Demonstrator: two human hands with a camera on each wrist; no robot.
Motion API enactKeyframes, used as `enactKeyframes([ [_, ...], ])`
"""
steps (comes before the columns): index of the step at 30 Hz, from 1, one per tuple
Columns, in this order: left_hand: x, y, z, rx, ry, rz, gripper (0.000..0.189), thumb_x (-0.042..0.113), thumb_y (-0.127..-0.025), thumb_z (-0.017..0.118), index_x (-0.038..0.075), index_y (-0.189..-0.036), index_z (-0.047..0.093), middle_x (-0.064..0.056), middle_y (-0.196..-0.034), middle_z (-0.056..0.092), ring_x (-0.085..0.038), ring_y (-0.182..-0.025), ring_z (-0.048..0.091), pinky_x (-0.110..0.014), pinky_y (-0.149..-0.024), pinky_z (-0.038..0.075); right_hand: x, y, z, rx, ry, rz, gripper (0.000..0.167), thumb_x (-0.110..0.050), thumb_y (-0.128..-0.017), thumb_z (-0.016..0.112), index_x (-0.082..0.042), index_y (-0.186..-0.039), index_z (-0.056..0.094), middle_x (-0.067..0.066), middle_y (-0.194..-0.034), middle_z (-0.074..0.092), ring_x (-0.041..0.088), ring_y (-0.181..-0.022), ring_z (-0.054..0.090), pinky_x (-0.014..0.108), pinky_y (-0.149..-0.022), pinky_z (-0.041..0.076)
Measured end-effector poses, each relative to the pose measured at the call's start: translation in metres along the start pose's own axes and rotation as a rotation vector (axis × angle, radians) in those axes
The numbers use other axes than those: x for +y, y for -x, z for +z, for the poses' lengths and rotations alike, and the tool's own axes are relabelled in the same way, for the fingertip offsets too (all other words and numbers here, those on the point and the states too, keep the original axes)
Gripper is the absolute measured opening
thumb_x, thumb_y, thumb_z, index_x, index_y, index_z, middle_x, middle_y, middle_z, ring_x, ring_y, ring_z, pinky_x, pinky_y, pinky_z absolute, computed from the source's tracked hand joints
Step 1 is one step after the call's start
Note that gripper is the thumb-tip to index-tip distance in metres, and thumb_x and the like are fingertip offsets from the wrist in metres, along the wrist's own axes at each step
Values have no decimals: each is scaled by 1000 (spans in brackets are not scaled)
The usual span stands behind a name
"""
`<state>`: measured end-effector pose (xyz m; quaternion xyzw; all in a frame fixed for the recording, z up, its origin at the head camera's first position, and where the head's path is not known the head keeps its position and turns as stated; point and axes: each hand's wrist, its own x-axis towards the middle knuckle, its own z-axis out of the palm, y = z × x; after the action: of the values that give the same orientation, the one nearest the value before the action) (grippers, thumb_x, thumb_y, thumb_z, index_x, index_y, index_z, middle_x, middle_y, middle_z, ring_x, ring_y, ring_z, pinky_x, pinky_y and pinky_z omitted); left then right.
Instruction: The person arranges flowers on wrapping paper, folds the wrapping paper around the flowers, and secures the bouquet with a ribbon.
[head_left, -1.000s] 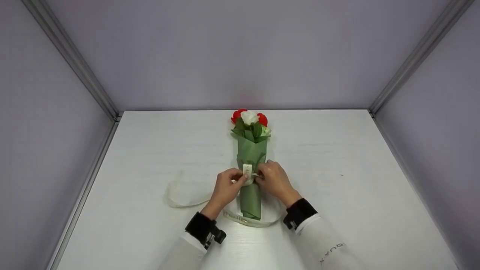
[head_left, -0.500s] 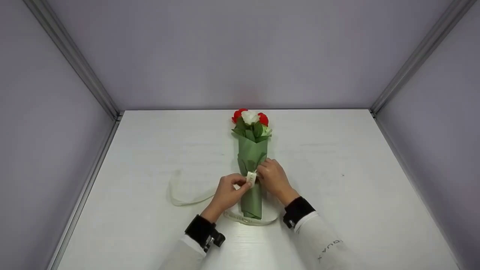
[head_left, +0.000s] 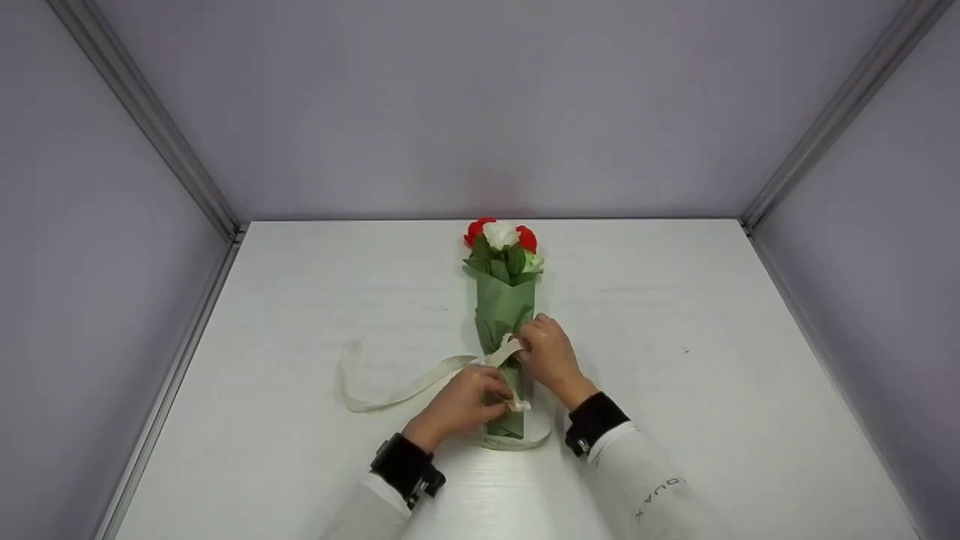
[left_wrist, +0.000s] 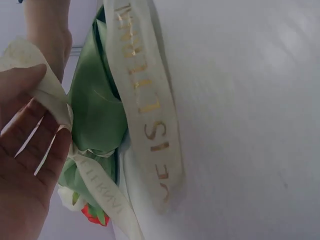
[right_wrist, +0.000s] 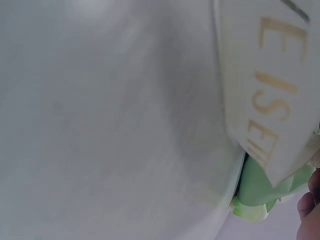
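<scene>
A bouquet (head_left: 504, 300) of red and white flowers, wrapped in green paper, lies on the white table with its blooms toward the back. A cream ribbon (head_left: 390, 403) with gold lettering goes round the lower wrap. My left hand (head_left: 466, 399) pinches a part of that ribbon between thumb and fingers, low over the stem end. On the bouquet's right side, my right hand (head_left: 551, 352) pinches another part of it at the tie. In the left wrist view the ribbon (left_wrist: 145, 95) hangs beside the green paper (left_wrist: 97, 110). The right wrist view shows only a few fingertips (right_wrist: 315, 187).
One loose ribbon length curves over the table (head_left: 300, 330) to the left, and a loop lies round the stem end. Pale wall panels (head_left: 480, 105) with grey metal corner posts (head_left: 150, 120) enclose the table at the back and sides.
My left hand has drawn its part of the ribbon down toward the stem end. The left ribbon tail now rises to the tie. My right hand stays close to its earlier place.
</scene>
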<state>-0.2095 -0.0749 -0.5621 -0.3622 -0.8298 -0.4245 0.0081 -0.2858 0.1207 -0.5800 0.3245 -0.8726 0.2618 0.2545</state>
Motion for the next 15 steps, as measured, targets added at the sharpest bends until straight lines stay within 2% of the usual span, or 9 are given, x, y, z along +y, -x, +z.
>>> enactKeyframes([
  [2, 0, 0, -2, 1, 16, 20, 13, 4, -80, 74, 8, -92, 78, 2, -91, 67, -10, -89, 62, -26, -82, 49, -1, -1, -1, -1, 3, 5, 43, 9, -65, 73, -14, -59, 36, -5, -59, 32, 21, -57, 39, 34, -56, 34],
  [4, -2, -1, -5, 40, 67, 16, 14, 2, -81, 72, 6, -92, 78, 1, -92, 68, -11, -89, 63, -31, -82, 52, 0, -1, -1, 2, 8, 6, 42, 7, -64, 74, -13, -59, 37, -3, -58, 35, 22, -58, 42, 36, -56, 35],
  [7, -7, -6, -14, 167, 106, -44, 13, 1, -86, 67, 3, -94, 77, -1, -91, 68, -13, -87, 64, -40, -78, 54, -1, -2, -2, 7, 10, 9, 42, 4, -65, 77, -13, -58, 39, -2, -58, 38, 23, -58, 44, 37, -56, 37],
  [10, -14, -15, -23, 275, 75, -129, 10, 3, -92, 66, 2, -97, 75, -2, -90, 67, -15, -84, 64, -43, -75, 54, 0, -2, -2, 2, 9, 16, 41, 3, -65, 76, -13, -58, 39, -3, -58, 37, 22, -58, 44, 37, -56, 37],
  [12, -17, -23, -29, 293, 48, -174, 11, 4, -93, 66, 1, -100, 74, -4, -91, 67, -17, -85, 64, -42, -75, 54, 0, -2, -2, -7, 8, 23, 41, 4, -66, 75, -13, -58, 39, -4, -58, 34, 22, -57, 42, 36, -55, 36],
  [15, -20, -35, -35, 253, 37, -204, 15, 4, -94, 65, -1, -107, 72, -8, -98, 67, -21, -90, 64, -42, -79, 53, 0, -2, -2, -16, 6, 28, 41, 4, -68, 74, -14, -59, 38, -6, -59, 31, 21, -57, 39, 34, -55, 34],
])
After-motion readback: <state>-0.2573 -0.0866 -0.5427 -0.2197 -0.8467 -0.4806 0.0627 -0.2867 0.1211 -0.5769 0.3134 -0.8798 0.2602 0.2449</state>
